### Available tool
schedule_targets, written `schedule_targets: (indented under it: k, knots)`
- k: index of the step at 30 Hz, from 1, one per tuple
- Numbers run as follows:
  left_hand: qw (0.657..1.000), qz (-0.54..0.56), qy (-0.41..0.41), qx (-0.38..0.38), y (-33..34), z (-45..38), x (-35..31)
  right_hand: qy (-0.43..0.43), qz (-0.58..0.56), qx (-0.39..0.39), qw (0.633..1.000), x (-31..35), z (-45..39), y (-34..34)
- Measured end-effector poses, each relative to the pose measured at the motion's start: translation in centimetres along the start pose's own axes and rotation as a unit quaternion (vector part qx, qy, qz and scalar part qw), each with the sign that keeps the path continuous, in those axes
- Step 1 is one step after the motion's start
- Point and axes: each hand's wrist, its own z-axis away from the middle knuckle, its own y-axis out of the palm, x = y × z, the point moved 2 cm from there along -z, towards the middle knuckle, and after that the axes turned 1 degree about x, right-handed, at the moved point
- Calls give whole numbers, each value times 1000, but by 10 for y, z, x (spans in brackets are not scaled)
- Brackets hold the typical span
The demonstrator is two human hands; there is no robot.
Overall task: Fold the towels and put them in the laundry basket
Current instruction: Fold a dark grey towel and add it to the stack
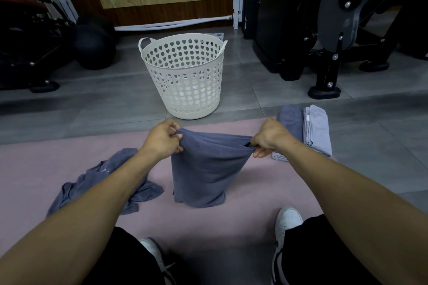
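Note:
A dark blue-grey towel (206,169) hangs doubled between my hands above the pink mat (220,222), its lower edge touching the mat. My left hand (163,137) pinches its top left corner and my right hand (269,136) pinches its top right corner. A crumpled blue-grey towel (97,180) lies on the mat at the left, partly hidden by my left forearm. Two folded towels lie at the right, a dark one (290,122) and a lighter grey one (317,129). The white laundry basket (185,76) with heart-shaped holes stands upright on the tiled floor beyond the mat.
Black gym equipment (335,30) stands at the back right, and a dark ball (92,48) with more frames at the back left. My legs and white shoes (287,222) are at the bottom of the view. Grey floor tiles surround the basket.

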Motion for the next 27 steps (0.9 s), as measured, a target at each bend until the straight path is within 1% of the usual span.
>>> schedule_targets:
  k: [3, 4, 5, 6, 7, 8, 9, 11, 12, 13, 14, 15, 16, 19, 22, 23, 24, 25, 26, 27]
  knots:
    - [999, -37, -1, 20, 3, 0, -1, -12, 29, 0, 1000, 0, 3, 1]
    - [999, -46, 7, 14, 3, 1, -3, -32, 39, -18, 999, 2, 5, -1]
    - [998, -49, 27, -14, 2, 0, -6, -70, 45, -56, 995, 6, 6, -4]
    - [995, -48, 57, -61, -2, 0, -10, -113, 43, -105, 987, 10, 7, -7]
    - [989, -43, 92, -110, -7, -1, -12, -143, 24, -149, 978, 12, 7, -11]
    - [982, -41, 118, -139, -10, -1, -15, -159, 9, -173, 972, 14, 8, -13]
    - [981, -50, 127, -137, -11, -2, -14, -160, 25, -169, 972, 14, 10, -12]
    - [989, -82, 92, -85, -5, 0, -10, -135, 85, -135, 978, 12, 16, -7]
    - [990, -85, 80, -77, -3, 1, -9, -144, 94, -148, 974, 13, 17, -6]
    - [989, -78, 84, -91, -2, 0, -10, -164, 80, -182, 966, 14, 18, -8]
    - [988, -59, 91, -108, -3, 0, -15, -187, 52, -217, 957, 15, 19, -10]
    - [988, -32, 95, -119, -4, 0, -20, -204, 18, -235, 950, 17, 20, -13]
    - [989, -4, 91, -121, -5, 1, -27, -215, -19, -235, 948, 19, 20, -17]
    - [993, 57, 58, -88, -5, 4, -34, -199, -132, -177, 955, 16, 20, -22]
    - [994, 72, 36, -76, -8, 10, -36, -195, -174, -139, 955, 11, 22, -29]
    - [994, 77, 30, -74, -9, 10, -37, -205, -150, -127, 959, 9, 24, -31]
    - [994, 78, 25, -69, -11, 11, -38, -221, -90, -122, 964, 9, 27, -32]
    - [995, 78, 19, -60, -12, 13, -39, -232, -9, -130, 964, 9, 31, -32]
    - [996, 75, 12, -48, -14, 15, -40, -244, 60, -148, 957, 8, 34, -31]
    - [997, 74, 4, -35, -15, 17, -40, -251, 97, -167, 948, 8, 36, -30]
